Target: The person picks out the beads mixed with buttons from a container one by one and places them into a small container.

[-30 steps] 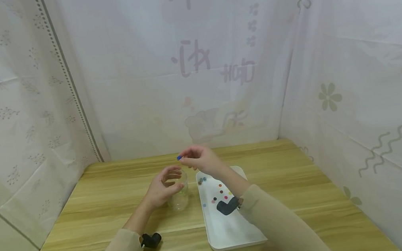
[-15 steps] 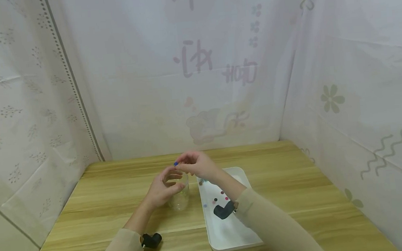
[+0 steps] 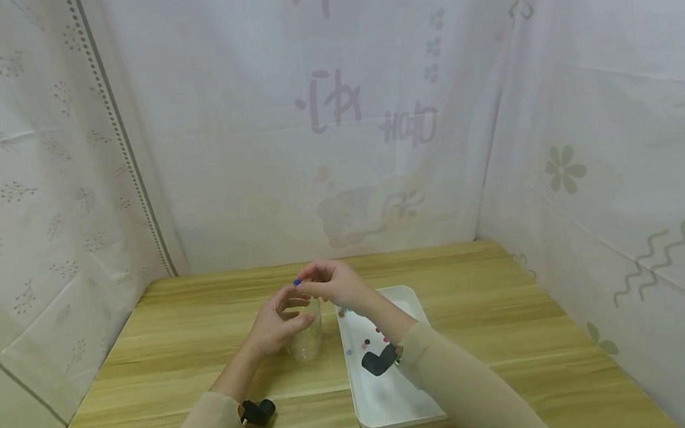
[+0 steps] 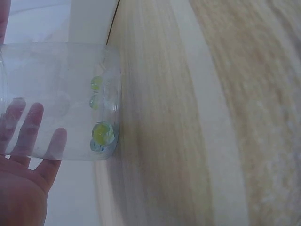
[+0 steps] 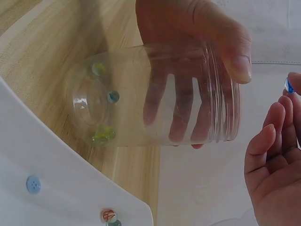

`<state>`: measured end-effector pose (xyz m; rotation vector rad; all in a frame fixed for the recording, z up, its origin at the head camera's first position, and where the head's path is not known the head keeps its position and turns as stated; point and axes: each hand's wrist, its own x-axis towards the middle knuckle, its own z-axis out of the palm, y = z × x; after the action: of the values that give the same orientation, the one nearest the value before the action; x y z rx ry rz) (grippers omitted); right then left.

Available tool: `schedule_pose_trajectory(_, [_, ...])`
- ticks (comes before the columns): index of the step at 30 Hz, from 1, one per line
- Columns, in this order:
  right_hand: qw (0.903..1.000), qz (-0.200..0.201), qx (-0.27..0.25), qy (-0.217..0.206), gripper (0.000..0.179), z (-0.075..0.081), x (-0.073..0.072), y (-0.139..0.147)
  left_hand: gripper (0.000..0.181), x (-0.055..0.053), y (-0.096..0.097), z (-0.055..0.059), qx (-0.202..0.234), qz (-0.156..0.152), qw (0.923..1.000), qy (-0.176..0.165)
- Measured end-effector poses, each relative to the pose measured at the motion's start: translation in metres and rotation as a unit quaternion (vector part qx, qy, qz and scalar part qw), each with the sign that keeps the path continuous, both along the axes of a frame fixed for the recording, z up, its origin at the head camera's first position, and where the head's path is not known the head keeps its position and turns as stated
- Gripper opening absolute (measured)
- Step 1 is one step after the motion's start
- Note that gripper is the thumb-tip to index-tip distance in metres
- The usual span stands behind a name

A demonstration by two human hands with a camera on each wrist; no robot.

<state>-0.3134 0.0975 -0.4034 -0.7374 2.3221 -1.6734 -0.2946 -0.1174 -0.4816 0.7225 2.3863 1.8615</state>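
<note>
A clear plastic jar [image 5: 136, 94] stands upright on the wooden table, with my left hand [image 3: 275, 323] curled around its upper part. Several marbles [image 4: 102, 134], yellow-green and bluish, lie on its bottom. My right hand [image 3: 338, 288] pinches a small blue glass marble [image 5: 289, 85] between thumb and fingertips. In the head view this hand is just above the jar's mouth, close to the left fingers. The right wrist view has the marble beyond the jar's threaded rim, outside it.
Right of the jar sits a white tray [image 3: 396, 403], partly covered by my right forearm. It holds several small coloured pieces, among them a light blue button [image 5: 33, 184] and an orange-streaked marble [image 5: 109, 215]. Printed white curtains [image 3: 251, 147] surround the table [image 3: 194, 336].
My right hand has moved left and slightly down with the blue marble, coming over the jar's mouth. The left hand and jar stay in place.
</note>
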Motion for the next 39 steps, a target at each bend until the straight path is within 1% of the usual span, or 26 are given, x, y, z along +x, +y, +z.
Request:
schedule_pose_trajectory(3, [1.0000,-0.001,0.005,-0.001,0.024,-0.001,0.001,-0.001,0.054,0.001,0.000,-0.001,-0.001,0.004,1.0000,-0.007])
schedule_pose_trajectory(6, [0.9999,-0.005,0.011,-0.001,0.032,-0.002,0.001,-0.002,0.057,0.001,-0.001,-0.001,0.000,0.006,0.9999,-0.012])
schedule_pose_trajectory(9, [0.9999,-0.009,0.007,-0.004,0.041,-0.002,0.000,0.000,0.059,0.001,-0.001,-0.002,0.000,0.003,1.0000,-0.008])
schedule_pose_trajectory(15, [0.9997,-0.017,-0.015,0.003,0.047,-0.001,-0.004,0.008,0.060,0.000,-0.001,-0.002,0.003,-0.001,1.0000,0.000])
schedule_pose_trajectory(20, [0.9994,-0.019,-0.029,0.010,0.050,0.001,-0.007,0.017,0.062,-0.001,0.000,0.000,0.008,-0.006,0.9999,0.003])
schedule_pose_trajectory(23, [0.9994,-0.021,-0.027,0.009,0.050,0.000,-0.009,0.024,0.060,-0.002,0.001,0.001,0.010,-0.007,0.9999,0.005])
schedule_pose_trajectory(31, [0.9989,-0.040,-0.026,0.002,0.051,-0.010,-0.013,0.044,0.057,-0.002,0.001,0.000,0.014,-0.004,0.9998,0.013])
schedule_pose_trajectory(39, [0.9978,-0.065,-0.011,0.007,0.046,-0.020,-0.016,0.060,0.056,-0.002,0.001,-0.001,0.012,-0.001,0.9999,0.012])
